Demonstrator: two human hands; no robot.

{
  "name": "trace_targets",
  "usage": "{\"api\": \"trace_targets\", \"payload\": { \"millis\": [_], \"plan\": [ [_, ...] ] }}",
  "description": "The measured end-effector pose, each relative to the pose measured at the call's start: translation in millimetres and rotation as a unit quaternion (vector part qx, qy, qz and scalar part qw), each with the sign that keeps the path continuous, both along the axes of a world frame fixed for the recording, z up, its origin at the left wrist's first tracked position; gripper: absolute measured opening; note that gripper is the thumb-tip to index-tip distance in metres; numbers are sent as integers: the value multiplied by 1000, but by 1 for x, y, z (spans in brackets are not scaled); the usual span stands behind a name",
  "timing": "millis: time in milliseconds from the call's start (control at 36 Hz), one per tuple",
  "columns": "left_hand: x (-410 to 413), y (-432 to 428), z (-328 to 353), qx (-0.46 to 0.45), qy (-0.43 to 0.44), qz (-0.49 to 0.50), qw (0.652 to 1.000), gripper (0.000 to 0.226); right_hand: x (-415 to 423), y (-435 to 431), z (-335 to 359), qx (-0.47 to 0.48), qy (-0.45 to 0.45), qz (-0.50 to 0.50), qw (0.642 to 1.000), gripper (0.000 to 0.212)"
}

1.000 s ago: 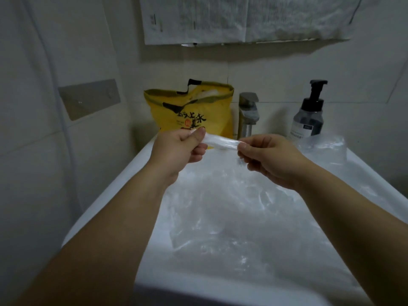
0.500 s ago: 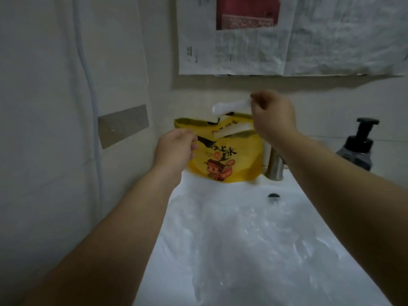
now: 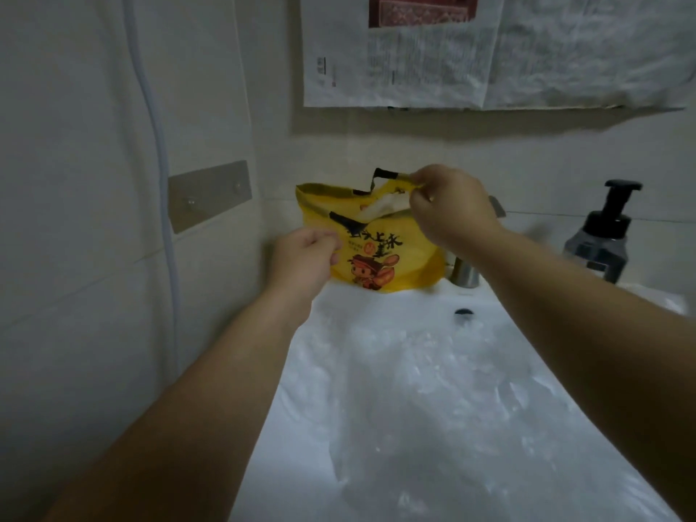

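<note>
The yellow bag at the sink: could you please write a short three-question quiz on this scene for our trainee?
1. True or false: the right hand pinches the top edge of the yellow bag.
2. What lies in the sink? A: clear plastic film. B: a towel. C: plates.
3. Fill in: the pump bottle stands to the ___ of the tap.

Key: 1 true; 2 A; 3 right.

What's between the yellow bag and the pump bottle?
Head view: the metal faucet stands between yellow bag and pump bottle, partly hidden by the right forearm.
</note>
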State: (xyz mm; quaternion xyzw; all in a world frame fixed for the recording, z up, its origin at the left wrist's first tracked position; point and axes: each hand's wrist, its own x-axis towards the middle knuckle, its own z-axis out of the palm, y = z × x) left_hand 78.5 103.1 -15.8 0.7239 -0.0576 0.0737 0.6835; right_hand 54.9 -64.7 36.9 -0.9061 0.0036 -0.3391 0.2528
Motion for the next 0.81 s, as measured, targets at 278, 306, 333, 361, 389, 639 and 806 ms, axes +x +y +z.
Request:
{"api": "trace_targets", "payload": {
  "millis": [278,306,333,361,389,639,806],
  "plan": [
    [-54,-39,-68,324,123,-182,920,56,-74,-29,-79,14,235,19,972,25],
    [-60,-41,-74,383,145,-207,889,69,-79,-33,-88,27,264,18,964,27],
    [-63,-42,-79,433,171,-234,853,79,-82,-36,-95,38,290,15,956,30],
    [-67,-44,-84,470,194,-256,822,85,-86,-40,-103,47,310,12,949,32],
    [-71,-46,-88,486,220,-273,801,89,-90,-42,-112,63,327,14,943,33],
    [-63,-53,-87,332,85,-209,916,22,-103,-39,-140,205,402,148,880,72],
    [-62,-69,-56,22,67,-195,978,8,-100,-39,-130,268,252,144,919,21]
  ]
}}
